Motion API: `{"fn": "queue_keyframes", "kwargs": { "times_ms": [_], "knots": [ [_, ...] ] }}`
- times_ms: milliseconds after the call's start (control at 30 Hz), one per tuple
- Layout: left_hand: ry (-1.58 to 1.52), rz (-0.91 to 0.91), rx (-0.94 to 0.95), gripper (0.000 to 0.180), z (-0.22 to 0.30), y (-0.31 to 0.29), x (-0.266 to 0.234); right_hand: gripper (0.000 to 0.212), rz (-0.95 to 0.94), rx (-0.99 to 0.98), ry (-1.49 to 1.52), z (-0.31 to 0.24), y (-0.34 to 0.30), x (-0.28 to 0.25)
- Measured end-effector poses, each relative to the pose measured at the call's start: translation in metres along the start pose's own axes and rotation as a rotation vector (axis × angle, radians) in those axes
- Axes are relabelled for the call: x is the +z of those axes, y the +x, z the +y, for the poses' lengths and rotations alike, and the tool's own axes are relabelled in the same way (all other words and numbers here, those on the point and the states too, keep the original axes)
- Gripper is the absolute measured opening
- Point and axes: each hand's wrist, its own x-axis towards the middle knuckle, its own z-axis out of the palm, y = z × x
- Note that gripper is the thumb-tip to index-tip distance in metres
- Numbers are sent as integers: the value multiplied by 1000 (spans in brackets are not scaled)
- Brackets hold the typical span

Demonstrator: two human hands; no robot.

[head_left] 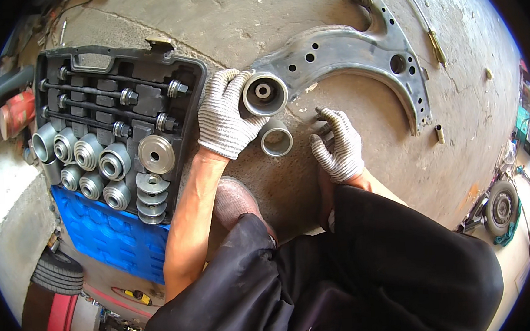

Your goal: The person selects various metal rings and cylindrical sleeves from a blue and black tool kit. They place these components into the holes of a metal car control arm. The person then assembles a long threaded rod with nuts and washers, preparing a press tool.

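Both my hands wear striped grey-white knit gloves. My left hand [228, 116] is wrapped round the left side of a metal press sleeve [266, 109], with a smaller ringed piece showing inside it. The sleeve is at the left end of a grey control arm [336, 43]; whether they are joined I cannot tell. A second metal sleeve [277, 139] stands on the floor just below, between my hands. To its right, my right hand [339, 146] hovers with fingers apart and partly bent, holding nothing that I can see.
An open black tool case [198, 78] at left holds threaded rods [112, 90], several metal sleeves [86, 153] and discs [156, 154]. Its blue part [111, 235] lies nearer me. At right are a screwdriver [433, 43] and a small metal tube [439, 134]. A wheel [502, 207] lies farther right.
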Motion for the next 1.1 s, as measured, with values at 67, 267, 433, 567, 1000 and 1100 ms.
{"fn": "queue_keyframes", "kwargs": {
  "times_ms": [67,267,433,567,1000,1100],
  "knots": [
    [1,-4,3,70,-1,0,1,54,0,1,13,1,0,1],
    [2,8,7,70,-4,-1,4,54,0,1,14,4,0,2],
    [19,11,29,68,-2,-1,0,54,17,-34,6,3,0,1],
    [-1,-2,10,66,-3,2,-1,53,14,-20,20,1,0,1],
    [27,29,9,65,0,0,2,54,17,-3,16,4,-3,5],
    [14,18,5,65,1,2,0,53,16,3,25,4,-3,4]
  ]
}}
